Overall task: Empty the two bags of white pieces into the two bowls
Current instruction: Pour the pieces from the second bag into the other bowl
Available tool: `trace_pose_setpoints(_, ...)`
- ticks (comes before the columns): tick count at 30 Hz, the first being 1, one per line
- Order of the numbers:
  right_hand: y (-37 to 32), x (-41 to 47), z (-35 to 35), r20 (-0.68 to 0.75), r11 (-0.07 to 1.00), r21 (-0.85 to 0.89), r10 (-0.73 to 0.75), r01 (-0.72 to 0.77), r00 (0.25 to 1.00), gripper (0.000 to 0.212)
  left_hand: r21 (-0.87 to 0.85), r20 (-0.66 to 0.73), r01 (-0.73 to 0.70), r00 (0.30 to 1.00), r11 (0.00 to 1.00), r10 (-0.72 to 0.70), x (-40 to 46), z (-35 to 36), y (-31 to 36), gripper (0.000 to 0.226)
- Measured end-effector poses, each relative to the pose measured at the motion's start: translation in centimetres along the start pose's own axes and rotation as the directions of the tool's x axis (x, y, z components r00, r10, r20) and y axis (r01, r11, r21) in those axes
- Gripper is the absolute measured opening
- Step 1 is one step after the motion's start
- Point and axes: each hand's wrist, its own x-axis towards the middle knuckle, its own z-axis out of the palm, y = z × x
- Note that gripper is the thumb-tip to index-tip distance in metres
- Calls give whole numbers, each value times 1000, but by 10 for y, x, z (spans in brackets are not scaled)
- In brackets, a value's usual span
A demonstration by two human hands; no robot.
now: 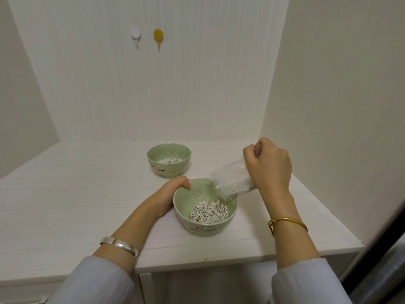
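Observation:
Two pale green bowls stand on the white counter. The near bowl (186, 218) holds a heap of white pieces (208, 214). My left hand (169, 194) grips its left rim, thumb hooked inside. My right hand (268, 164) holds a clear plastic bag (232, 183) by its bottom end, tilted mouth-down over the near bowl's right rim, with white pieces still inside near the mouth. The far bowl (168, 160) sits behind, with a thin layer of white pieces (172, 160) in it. I see only one bag.
The white counter (76, 194) sits in a niche with walls at the back and on both sides. Its front edge runs below the near bowl. Two hooks, one white (135, 36) and one yellow (158, 37), are stuck high on the back wall.

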Motion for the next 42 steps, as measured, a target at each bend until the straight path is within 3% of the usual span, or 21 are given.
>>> trace_pose_setpoints(16,-3,1,-2,27,1000,-2,5,-5,1000,22,-17,9,13,1000,1000,-13,1,-1,0,41)
trace_pose_setpoints(21,-4,2,-2,33,1000,-8,4,-4,999,22,-19,3,19,1000,1000,-19,1,0,0,31)
trace_pose_setpoints(42,-9,4,-5,64,999,-51,0,4,998,21,-12,15,17,1000,1000,-17,-3,2,2,31)
